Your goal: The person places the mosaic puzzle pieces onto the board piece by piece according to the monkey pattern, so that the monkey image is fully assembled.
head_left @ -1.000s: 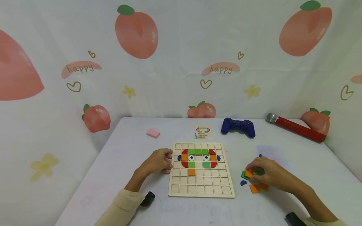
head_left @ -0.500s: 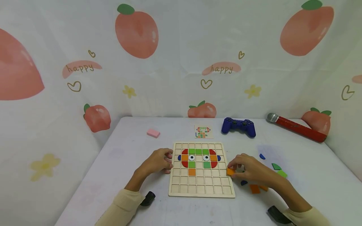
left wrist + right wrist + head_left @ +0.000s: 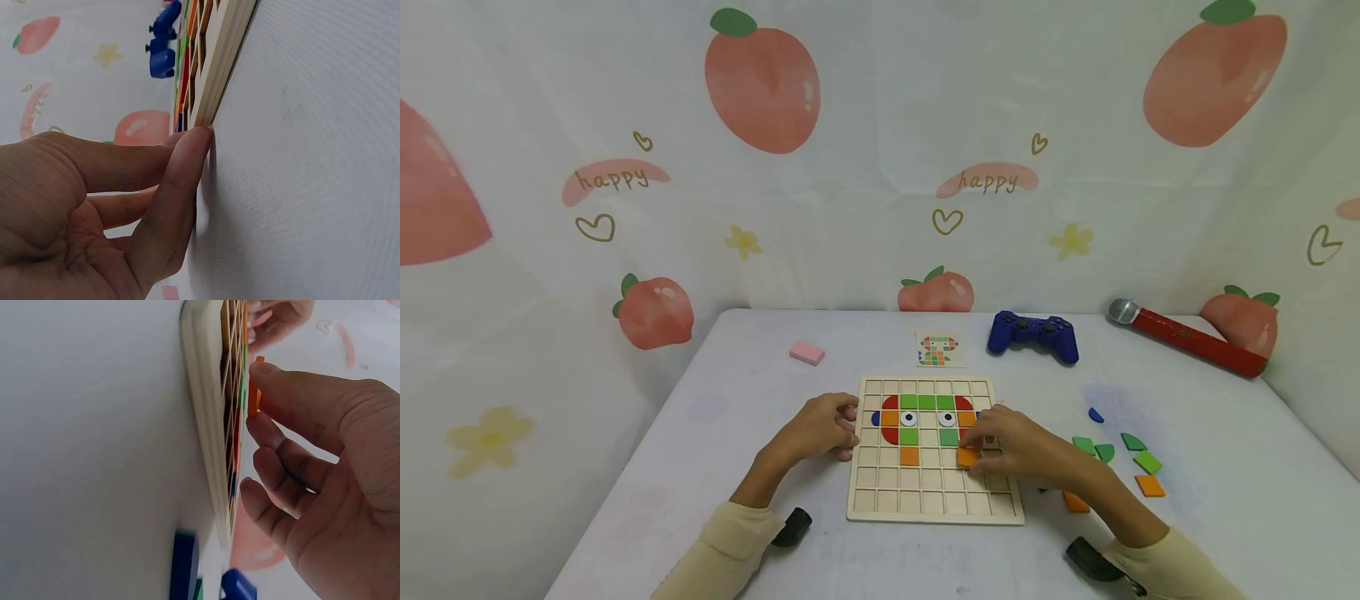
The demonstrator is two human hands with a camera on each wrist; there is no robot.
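On the table lies a wooden grid board [image 3: 932,504] partly filled with coloured tiles, among them two eye tiles. My right hand [image 3: 1018,446] pinches an orange square tile [image 3: 254,387] between thumb and finger. The hand is over the right half of the board, and the tile appears just above the grid in the right wrist view. At the board's left edge, my left hand [image 3: 820,427] rests its fingertips against the side, apart from each other. Part of the red and blue tiles on the right is hidden behind my right hand.
Loose green tiles [image 3: 1133,442], orange tiles [image 3: 1150,486] and a blue half-round [image 3: 1096,415] lie right of the board. Behind it are a pattern card [image 3: 942,350], a blue game controller [image 3: 1032,336], a red microphone [image 3: 1195,340] and a pink block [image 3: 807,353].
My right hand has picked up the orange tile from the loose pile and carried it left over the board. The left hand has stayed at the board's edge.
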